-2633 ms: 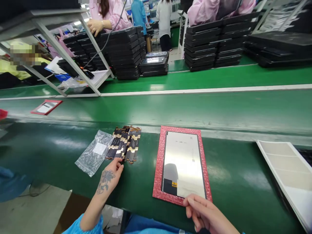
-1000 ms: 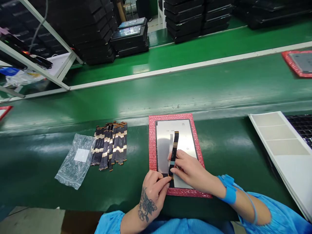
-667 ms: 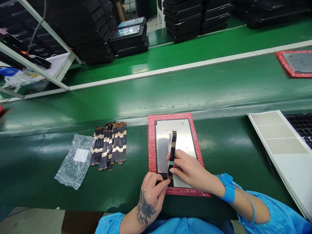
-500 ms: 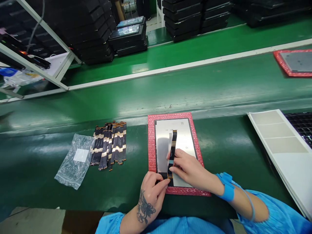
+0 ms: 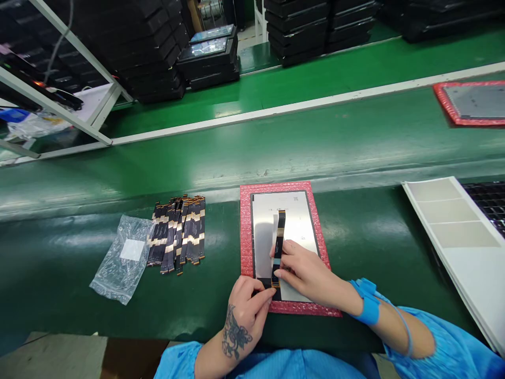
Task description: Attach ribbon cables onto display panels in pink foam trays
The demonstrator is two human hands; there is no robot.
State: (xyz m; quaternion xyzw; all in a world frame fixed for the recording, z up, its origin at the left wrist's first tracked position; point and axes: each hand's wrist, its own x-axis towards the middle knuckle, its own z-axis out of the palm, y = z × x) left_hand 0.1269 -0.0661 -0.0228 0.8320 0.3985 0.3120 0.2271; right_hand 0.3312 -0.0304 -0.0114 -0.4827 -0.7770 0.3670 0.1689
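A display panel (image 5: 300, 221), silvery side up, lies on a sheet of pink bubble wrap (image 5: 246, 231) in front of me. My right hand (image 5: 302, 268) pinches a black flex cable (image 5: 278, 245) between thumb and fingers, its long end rising over the panel. At the panel's near edge my left hand (image 5: 250, 302) is closed, thumb and index fingertip pressed at the cable's lower end. What exactly sits under those fingertips is hidden. To the left lies a bunch of similar flex cables (image 5: 193, 231), beside a clear plastic bag (image 5: 122, 263) with a white label.
White sheets or trays (image 5: 457, 226) lie at the right, by a black gridded tray (image 5: 489, 202). Another panel on pink wrap (image 5: 477, 102) rests farther back. Stacks of black trays (image 5: 298, 31) line the far side; a white metal frame (image 5: 82, 123) stands at left.
The view has shifted slightly. Both hands and the flex cable hold nearly the same position over the panel.
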